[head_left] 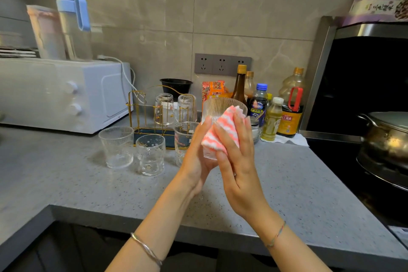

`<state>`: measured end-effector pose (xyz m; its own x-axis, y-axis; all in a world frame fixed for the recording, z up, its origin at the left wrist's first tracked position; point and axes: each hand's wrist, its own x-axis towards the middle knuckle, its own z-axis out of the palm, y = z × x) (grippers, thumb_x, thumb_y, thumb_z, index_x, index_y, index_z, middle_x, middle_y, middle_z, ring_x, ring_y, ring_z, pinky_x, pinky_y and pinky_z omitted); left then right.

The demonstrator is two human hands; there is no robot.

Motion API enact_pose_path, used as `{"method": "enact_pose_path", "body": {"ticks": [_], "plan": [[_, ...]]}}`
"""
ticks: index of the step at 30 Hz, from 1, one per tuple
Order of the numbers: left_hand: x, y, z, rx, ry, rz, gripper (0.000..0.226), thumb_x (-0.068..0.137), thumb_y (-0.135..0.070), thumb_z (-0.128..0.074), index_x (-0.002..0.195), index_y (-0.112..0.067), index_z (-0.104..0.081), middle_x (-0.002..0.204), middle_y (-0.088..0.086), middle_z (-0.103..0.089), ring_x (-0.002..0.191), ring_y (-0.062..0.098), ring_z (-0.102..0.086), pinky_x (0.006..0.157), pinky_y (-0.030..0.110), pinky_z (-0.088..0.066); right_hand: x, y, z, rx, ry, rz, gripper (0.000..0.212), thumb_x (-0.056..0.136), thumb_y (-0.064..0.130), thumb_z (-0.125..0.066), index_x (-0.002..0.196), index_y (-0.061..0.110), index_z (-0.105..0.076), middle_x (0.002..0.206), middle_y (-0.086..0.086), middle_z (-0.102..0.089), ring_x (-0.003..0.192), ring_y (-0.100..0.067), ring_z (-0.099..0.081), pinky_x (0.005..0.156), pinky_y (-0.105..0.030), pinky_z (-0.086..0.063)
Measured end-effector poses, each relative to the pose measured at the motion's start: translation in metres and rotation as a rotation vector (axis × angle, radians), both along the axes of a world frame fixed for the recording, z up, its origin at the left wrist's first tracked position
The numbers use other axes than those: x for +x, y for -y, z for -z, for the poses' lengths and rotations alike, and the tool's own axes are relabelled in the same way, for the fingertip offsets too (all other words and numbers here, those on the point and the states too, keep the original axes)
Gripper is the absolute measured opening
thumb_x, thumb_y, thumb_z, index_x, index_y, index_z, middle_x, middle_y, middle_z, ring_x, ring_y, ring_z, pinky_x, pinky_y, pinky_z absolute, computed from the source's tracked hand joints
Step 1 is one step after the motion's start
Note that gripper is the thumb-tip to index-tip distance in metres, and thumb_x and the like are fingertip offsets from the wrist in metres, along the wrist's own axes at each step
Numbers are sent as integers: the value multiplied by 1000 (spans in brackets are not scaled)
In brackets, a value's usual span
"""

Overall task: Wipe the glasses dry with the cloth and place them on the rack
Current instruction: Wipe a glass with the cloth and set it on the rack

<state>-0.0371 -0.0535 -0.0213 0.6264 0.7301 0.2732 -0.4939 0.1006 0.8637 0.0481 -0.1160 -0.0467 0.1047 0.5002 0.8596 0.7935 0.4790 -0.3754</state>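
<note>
You press soft, fluffy pink-and-white cloth (223, 130) on clear ribbed glass (215, 106); gold wire rack (141, 106) gleams at ten o'clock above matt speckled stone counter (88, 183).

Home kitchen: microwave (64, 95), sauce bottles (240, 83) (tiled wall), stove pot (386, 137).

Front worktop (110, 185) lay bare from its edge up to the standing glasses; open passage there. Ribbed glass (116, 146), dotted glass (150, 154) and a third glass (183, 139) stood in a row just before the gold rack (141, 115), barring the straight approach; two inverted glasses (164, 108) filled the rack's right pegs, left pegs free. Microwave (66, 95) closed the left side; bottles (273, 117) crowded back right; pot (386, 137) bounded the far right.
</note>
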Motion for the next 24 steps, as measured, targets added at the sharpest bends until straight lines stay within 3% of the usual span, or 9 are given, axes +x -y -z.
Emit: {"method": "enact_pose_path", "body": {"ticks": [3,5,8,12,16,21,24], "plan": [[0,1,3,14,-22,21,47,88,-48,-48,117,-17,-66,105,7,-73,90,16,-69,73,30,-58,6,-3,-15,9,-57,4,44,102,33,-33,145,34,-33,161,9,-5,149,-17,3,121,-39,-5],[-1,4,6,-2,-47,3,50,91,-49,-49,123,-14,-65,109,10,-72,93,20,-67,82,38,-55,17,-5,-29,7,-162,-17,44,102,30,-33,146,34,-31,161,11,-7,149,-11,0,121,-45,-10],[-1,10,5,-31,-35,29,57,87,-53,-48,128,-15,-62,121,11,-68,107,25,-65,93,45,-51,26,-6,-42,-5,-298,-81,44,104,26,-28,147,31,-25,159,12,-17,147,-5,-9,121,-43,-14],[1,13,-1,-45,43,46,54,92,-52,-42,126,-15,-64,115,11,-70,99,21,-66,88,42,-51,16,-1,-32,-4,-235,-107,47,104,20,-27,149,28,-20,161,6,-7,148,-9,-2,121,-43,-11],[2,9,-5,-61,79,56,58,97,-54,-35,132,-13,-59,125,13,-66,116,26,-62,100,41,-46,5,4,-16,-4,-202,-144,47,103,14,-31,149,20,-26,162,3,-1,149,-15,3,120,-52,-10],[3,5,-7,-95,38,159,75,89,-67,-37,137,-12,-53,136,11,-59,129,23,-53,115,40,-31,1,8,3,16,-101,-136,48,103,27,-31,150,28,-23,162,2,1,149,-23,4,118,-58,-11],[2,5,-2,-48,31,167,72,86,-66,-41,134,-14,-54,134,9,-61,126,21,-56,110,38,-37,4,8,4,8,-60,-98,47,103,32,-29,149,27,-23,162,3,1,149,-24,3,118,-58,-12]]}}
